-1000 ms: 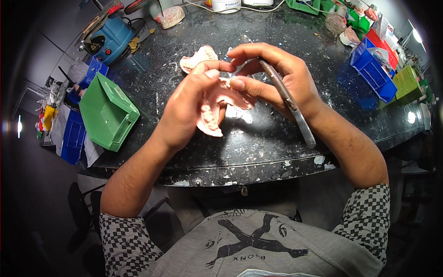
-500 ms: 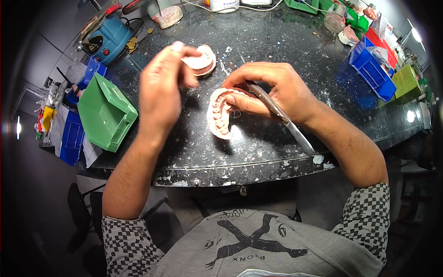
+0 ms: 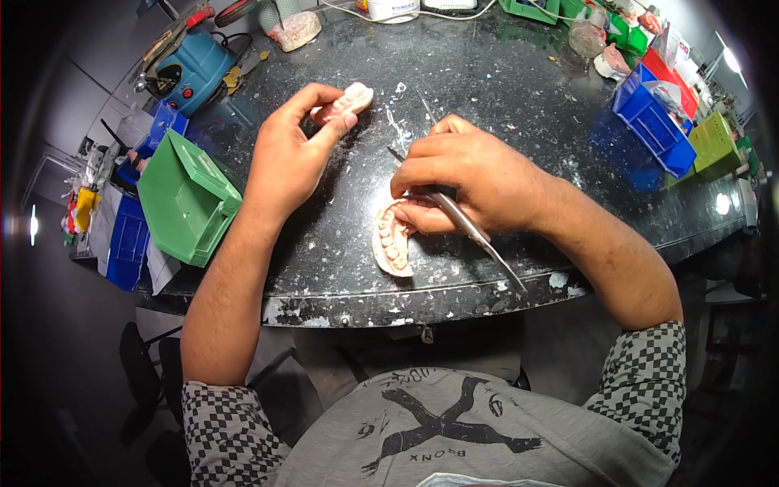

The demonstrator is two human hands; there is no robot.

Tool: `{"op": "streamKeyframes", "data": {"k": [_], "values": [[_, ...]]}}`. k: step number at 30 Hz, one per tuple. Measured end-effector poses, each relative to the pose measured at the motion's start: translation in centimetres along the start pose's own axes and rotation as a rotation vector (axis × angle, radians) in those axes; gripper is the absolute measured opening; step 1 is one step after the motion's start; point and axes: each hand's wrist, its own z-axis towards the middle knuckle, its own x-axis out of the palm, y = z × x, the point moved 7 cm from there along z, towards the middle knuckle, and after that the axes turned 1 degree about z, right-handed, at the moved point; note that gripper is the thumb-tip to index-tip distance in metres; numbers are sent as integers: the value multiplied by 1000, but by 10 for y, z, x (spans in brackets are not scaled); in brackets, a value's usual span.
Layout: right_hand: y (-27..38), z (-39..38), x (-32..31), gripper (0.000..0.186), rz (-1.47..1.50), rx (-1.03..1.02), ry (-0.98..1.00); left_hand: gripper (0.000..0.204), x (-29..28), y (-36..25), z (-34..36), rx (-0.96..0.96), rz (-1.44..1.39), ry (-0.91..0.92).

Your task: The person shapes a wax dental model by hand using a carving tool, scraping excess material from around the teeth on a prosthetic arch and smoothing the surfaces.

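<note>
My left hand (image 3: 296, 150) is closed on a pale plaster dental cast (image 3: 351, 100), lifting or gripping it toward the back middle of the black bench. My right hand (image 3: 466, 178) holds a long metal knife-like tool (image 3: 483, 242), slanted across the palm, and pinches a second dental cast (image 3: 392, 243) with thumb and fingers. This cast is horseshoe-shaped, with its row of teeth showing, low over the bench near the front edge. Whether it rests on the surface I cannot tell.
A green bin (image 3: 178, 203) and blue bins (image 3: 126, 239) stand left, a blue machine (image 3: 191, 69) back left. Blue (image 3: 649, 122), red (image 3: 673, 77) and yellow-green bins (image 3: 714, 146) line the right. White containers, a cable and plaster lumps (image 3: 294, 31) lie at the back.
My left hand left the horseshoe cast and took hold of the other one at the back. My right hand moved down toward the front edge with the cast and tool.
</note>
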Motion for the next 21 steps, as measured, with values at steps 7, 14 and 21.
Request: {"op": "streamKeyframes", "data": {"k": [7,14,21], "values": [[-13,-7,-40,21,233,124,-540,23,1,-23,-2,167,-550,-25],[-17,-10,-53,40,185,60,-659,34,3,-41,-11,263,-906,87],[-1,-9,-53,31,116,-51,-591,50,16,-56,-19,200,-1081,215]]}}
